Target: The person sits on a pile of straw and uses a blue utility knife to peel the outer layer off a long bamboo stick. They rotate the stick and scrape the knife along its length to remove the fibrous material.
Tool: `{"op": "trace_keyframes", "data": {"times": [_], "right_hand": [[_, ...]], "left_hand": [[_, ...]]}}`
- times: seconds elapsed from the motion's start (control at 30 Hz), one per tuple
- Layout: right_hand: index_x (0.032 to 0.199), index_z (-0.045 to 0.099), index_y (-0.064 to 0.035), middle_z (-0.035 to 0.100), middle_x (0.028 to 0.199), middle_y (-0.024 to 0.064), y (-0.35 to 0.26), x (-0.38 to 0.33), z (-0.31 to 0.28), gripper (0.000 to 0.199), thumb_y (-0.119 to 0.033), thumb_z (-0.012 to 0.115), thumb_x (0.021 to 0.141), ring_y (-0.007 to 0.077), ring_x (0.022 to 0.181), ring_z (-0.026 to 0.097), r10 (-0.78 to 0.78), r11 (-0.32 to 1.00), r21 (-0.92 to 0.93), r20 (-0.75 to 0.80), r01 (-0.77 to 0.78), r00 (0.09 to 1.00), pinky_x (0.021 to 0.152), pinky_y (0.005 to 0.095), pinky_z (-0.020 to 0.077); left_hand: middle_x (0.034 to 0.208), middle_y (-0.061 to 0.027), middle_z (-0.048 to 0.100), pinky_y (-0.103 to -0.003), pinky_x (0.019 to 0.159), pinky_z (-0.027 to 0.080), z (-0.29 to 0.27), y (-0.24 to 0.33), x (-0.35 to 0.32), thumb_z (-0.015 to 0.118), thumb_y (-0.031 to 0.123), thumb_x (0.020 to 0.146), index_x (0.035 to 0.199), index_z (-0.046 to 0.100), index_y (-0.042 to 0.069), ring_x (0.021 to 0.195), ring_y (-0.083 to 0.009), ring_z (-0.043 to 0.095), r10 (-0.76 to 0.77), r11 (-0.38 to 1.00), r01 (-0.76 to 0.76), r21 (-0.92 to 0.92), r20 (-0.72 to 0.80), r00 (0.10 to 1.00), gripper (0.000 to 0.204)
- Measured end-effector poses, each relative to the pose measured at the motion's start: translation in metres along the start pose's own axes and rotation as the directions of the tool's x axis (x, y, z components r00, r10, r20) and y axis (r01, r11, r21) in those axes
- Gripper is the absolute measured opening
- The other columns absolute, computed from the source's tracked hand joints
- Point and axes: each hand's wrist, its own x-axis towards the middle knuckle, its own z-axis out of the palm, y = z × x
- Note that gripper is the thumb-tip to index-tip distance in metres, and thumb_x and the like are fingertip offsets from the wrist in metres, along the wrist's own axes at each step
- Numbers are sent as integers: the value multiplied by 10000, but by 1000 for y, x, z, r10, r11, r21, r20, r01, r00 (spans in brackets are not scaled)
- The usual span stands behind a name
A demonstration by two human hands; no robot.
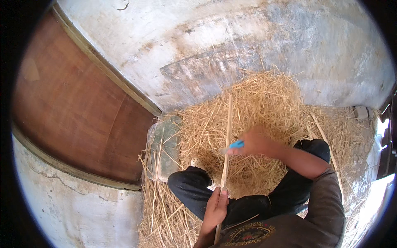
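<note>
My left hand [216,206] grips the stick [226,144]; my right hand [254,142], closed on the blue knife [235,145], should probably shave away from me, shallowly.

- straw [264,103]: golden yellow
- stick [226,140]: pale tan
- knife handle [237,144]: bright blue
- trousers [194,186]: black
- door [70,107]: reddish brown
- wall [231,37]: whitewash, grey patches
- shirt [322,215]: brown-grey, round print

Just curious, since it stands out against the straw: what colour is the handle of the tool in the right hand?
Bright blue handle, seen in the head view.
</note>
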Motion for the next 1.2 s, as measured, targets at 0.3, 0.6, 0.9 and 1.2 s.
{"op": "trace_keyframes", "data": {"times": [0.3,0.6,0.9,1.2], "right_hand": [[511,599,-91,467,420,75,-15,-11,8,820,-862,402,707,242,390,500,-88,987,-130,45,93,995,399,363,378],[498,501,-92,437,435,3,91,30,-33,795,-800,325,812,151,390,460,466,885,47,-50,-464,883,362,328,363],[679,653,-25,581,574,121,56,5,-23,802,-772,388,807,268,537,597,427,892,188,-46,-412,903,545,431,459],[568,627,-47,524,476,122,-7,-18,-9,833,-826,394,751,278,483,580,34,999,-18,10,-34,999,468,417,437]], "left_hand": [[630,-66,467,-321,544,392,2,-2,0,431,300,996,908,493,10,587,-132,450,36,981,-21,195,-75,997,309],[623,-114,473,-335,545,400,30,21,-44,467,293,985,951,511,40,576,-156,476,2,964,-37,265,133,991,258],[592,33,411,-210,432,311,2,11,4,395,304,1010,952,522,53,481,-49,375,58,996,-56,-76,23,998,287],[580,-16,456,-237,480,356,10,3,12,437,277,997,1167,574,24,500,-85,426,130,980,-119,163,-58,990,334]]}}
